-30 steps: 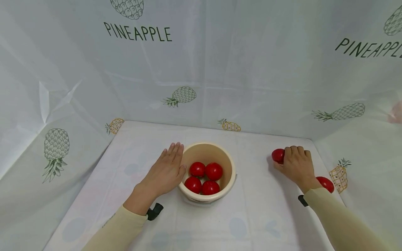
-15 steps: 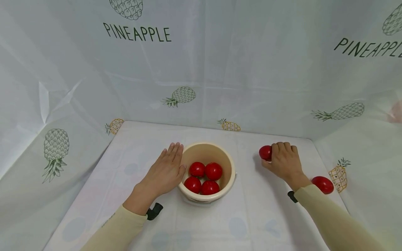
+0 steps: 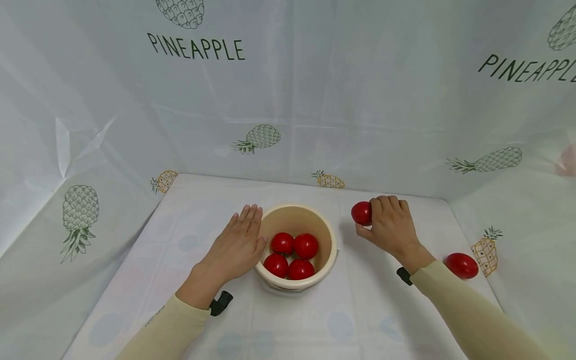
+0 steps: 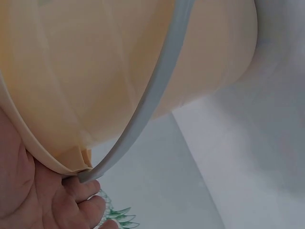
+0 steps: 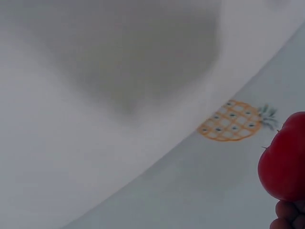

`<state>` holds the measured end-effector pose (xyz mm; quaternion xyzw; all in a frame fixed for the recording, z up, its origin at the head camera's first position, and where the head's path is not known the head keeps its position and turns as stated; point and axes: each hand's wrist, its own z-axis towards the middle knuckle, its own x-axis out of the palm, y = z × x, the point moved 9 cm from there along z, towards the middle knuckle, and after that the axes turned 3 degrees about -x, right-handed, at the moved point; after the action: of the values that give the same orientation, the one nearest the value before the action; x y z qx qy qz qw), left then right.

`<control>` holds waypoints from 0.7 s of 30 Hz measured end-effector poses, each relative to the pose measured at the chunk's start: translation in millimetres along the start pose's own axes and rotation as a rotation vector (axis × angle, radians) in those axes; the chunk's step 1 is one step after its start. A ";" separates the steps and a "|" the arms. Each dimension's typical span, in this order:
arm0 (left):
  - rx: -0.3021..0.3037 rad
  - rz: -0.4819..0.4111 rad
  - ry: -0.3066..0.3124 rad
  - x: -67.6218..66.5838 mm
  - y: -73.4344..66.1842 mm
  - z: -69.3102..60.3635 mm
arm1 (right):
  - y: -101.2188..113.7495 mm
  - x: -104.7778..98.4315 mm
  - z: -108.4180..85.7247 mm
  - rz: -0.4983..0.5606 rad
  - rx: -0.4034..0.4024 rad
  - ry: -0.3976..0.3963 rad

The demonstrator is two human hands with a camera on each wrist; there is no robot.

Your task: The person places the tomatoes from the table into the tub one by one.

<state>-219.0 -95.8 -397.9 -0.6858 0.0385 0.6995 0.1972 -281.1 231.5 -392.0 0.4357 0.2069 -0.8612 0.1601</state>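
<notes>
A cream bucket [image 3: 333,250] holds several red tomato-like fruits [image 3: 306,246]. The left hand [image 3: 238,248] lies with straight fingers against its left rim; in the left wrist view the palm and fingers [image 4: 88,210] touch the rim beside the end of the grey handle [image 4: 143,107]. To the right of the bucket, the right hand [image 3: 390,225] grips a red fruit [image 3: 362,213] above the table, fingers and thumb round it. The right wrist view shows that fruit [image 5: 286,162] at the right edge, with fingertips under it.
Another red fruit [image 3: 461,265] lies near the table's right edge, beside the right sleeve. Behind and at the sides of the table [image 3: 360,320] hangs a pale sheet [image 3: 382,100] printed with pineapples. Both wrists wear black straps.
The right hand has moved left, towards the bucket, with the fruit in its grip, and the fruit by the right edge is now in full view. The left hand has stayed in place.
</notes>
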 end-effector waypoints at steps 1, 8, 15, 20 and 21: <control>0.001 0.000 -0.001 0.0 0.0 -0.2 | 3.5 -4.1 3.7 0.005 -0.005 -0.015; 0.006 0.008 -0.014 -0.3 0.3 -0.6 | 29.8 -37.4 35.1 0.033 -0.033 -0.099; 0.007 -0.002 -0.021 -1.2 -0.4 -0.6 | 64.9 -64.7 62.2 0.114 -0.054 -0.152; 0.002 -0.005 -0.015 -0.6 0.3 -0.5 | 94.9 -68.0 70.0 0.182 -0.081 -0.141; 0.001 -0.006 -0.013 -0.4 0.5 -0.5 | 100.6 -67.3 70.6 0.200 -0.085 -0.129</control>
<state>-218.8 -96.5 -397.6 -0.6814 0.0354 0.7033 0.1997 -245.3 116.1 -321.1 0.3904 0.1880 -0.8577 0.2768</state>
